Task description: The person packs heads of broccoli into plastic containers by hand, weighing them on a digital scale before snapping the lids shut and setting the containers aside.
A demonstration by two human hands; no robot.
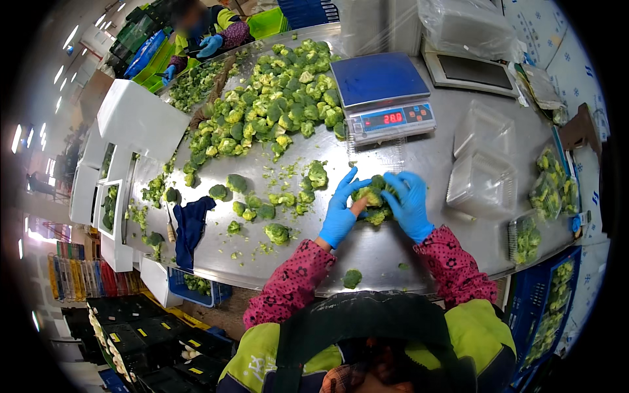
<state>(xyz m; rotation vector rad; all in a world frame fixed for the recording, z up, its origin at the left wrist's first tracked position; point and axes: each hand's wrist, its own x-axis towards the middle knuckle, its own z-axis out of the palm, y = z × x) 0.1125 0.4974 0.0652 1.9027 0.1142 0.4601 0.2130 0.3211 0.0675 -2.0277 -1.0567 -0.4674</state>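
Note:
Both my hands are in blue gloves, around a cluster of broccoli florets [369, 197] low over the steel table. My left hand [344, 209] cups the cluster from the left, its bare thumb laid against a floret and its forefinger raised. From the right, my right hand [407, 201] grips florets with bent fingers and is slightly blurred. A clear ribbed plastic lid [377, 156] reaches from the cluster toward the scale; any tray under the florets is mostly hidden. Just beyond stands a digital scale [388, 98] with a blue plate and lit red digits. A single floret [352, 278] lies by the front edge.
A big heap of broccoli [275, 103] covers the table's far side. Clear empty trays [481, 182] are stacked at right, near filled packs [525, 238]. At left lie a dark blue cloth [191, 231] and a knife [170, 226]. A co-worker [211, 29] stands across the table.

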